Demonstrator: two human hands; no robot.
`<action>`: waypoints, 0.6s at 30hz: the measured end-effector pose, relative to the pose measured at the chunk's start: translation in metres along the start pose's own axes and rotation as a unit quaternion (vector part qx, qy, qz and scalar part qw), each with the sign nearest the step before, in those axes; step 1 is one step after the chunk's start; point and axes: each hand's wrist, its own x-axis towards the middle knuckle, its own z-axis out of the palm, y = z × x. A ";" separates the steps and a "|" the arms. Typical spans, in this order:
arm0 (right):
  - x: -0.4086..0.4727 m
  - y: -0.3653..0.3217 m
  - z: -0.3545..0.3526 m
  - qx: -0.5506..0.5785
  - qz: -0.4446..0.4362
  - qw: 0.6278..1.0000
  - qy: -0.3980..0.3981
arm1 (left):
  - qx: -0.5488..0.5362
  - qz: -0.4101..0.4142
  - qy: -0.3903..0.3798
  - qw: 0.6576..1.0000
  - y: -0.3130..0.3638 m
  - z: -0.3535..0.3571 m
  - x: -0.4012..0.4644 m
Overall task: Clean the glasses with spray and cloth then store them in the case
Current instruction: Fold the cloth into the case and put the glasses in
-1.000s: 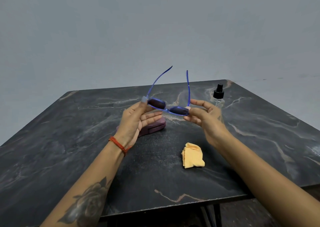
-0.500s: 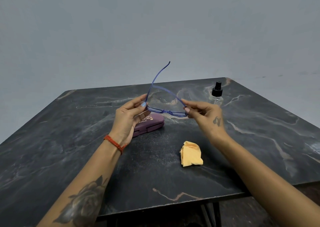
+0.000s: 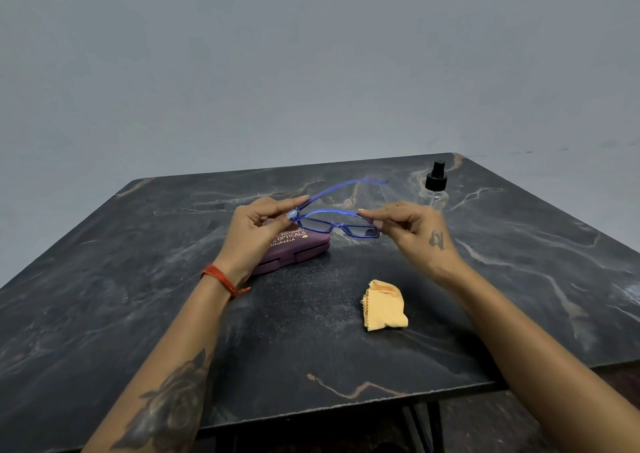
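- The blue-framed glasses [image 3: 337, 226] are held in the air above the dark marbled table [image 3: 138, 297], lenses tilted toward the camera.
- The left end of the frame, at the hinge, is pinched between thumb and fingertips of the left hand [image 3: 258, 229]; the remaining fingers are curled in beneath.
- The right end is pinched by the right hand [image 3: 412, 231], forefinger laid along the top of the frame and thumb under it.
- The frame is thus spanned between the two grips, with both lenses clear of the fingers.
- One temple arm is seen stretched away from the left-hand hinge toward the far edge of the table; the other appears folded across behind the lenses, though that cannot be told with certainty from this angle.
- The purple case [image 3: 298, 250] is found directly below the glasses, resting flat on the table, partly hidden by the left hand.
- The case is closed, gold lettering showing on its lid; what is inside cannot be seen.
- The spray bottle [image 3: 435, 189] is stood upright beyond the glasses, near the far right corner of the table, black pump top on a clear body.
- The yellow cloth [image 3: 384, 309] is lying crumpled on the table nearer than the glasses, below the right hand and well apart from the case.
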 end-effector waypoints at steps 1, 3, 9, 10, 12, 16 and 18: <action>0.000 -0.003 -0.001 0.039 0.033 0.999 -0.012 | 0.047 0.022 0.002 0.999 0.000 0.000 0.000; 0.000 -0.005 -0.003 0.097 0.097 0.990 -0.031 | 0.116 0.058 0.011 0.991 -0.001 0.000 0.001; 0.003 -0.010 -0.010 0.141 0.207 0.966 -0.066 | 0.214 0.139 0.009 0.967 -0.007 0.004 -0.001; 0.003 -0.010 -0.011 0.142 0.224 0.961 -0.076 | 0.227 0.155 0.009 0.961 -0.008 0.004 -0.001; 0.005 -0.010 -0.011 0.160 0.253 0.951 -0.078 | 0.250 0.180 0.014 0.951 -0.008 0.005 -0.001; 0.006 -0.013 -0.014 0.244 0.285 0.924 -0.065 | 0.283 0.207 0.027 0.936 -0.009 0.004 0.000; 0.004 -0.012 -0.016 0.200 0.255 0.942 -0.083 | 0.293 0.217 0.028 0.931 -0.008 0.005 -0.001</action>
